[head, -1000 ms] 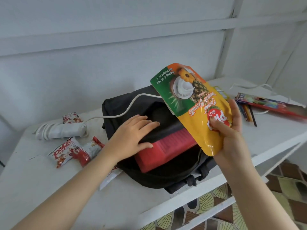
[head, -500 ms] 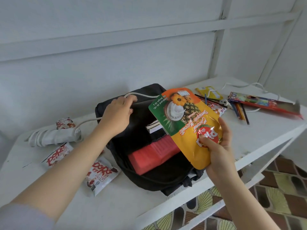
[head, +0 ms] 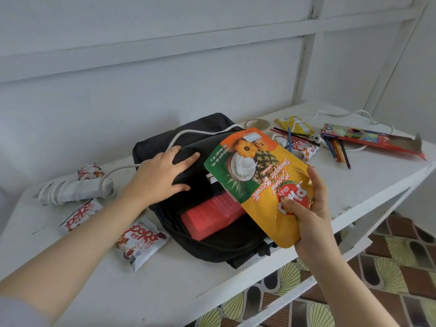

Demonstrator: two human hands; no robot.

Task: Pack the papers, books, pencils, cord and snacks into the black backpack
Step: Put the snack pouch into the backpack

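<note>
Head view: right hand (head: 311, 213) pinching biscuit pouch (head: 257, 175) above black backpack (head: 212, 246), table (head: 165, 291) front edge; left hand (head: 160, 175) gripping flap (head: 207, 142), propping mouth open.

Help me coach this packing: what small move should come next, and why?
Probably lower the biscuit bag into the open backpack, beside the red item. The right hand grips it just above the opening, and the left hand holds the flap back, so the way looks clear.
</note>
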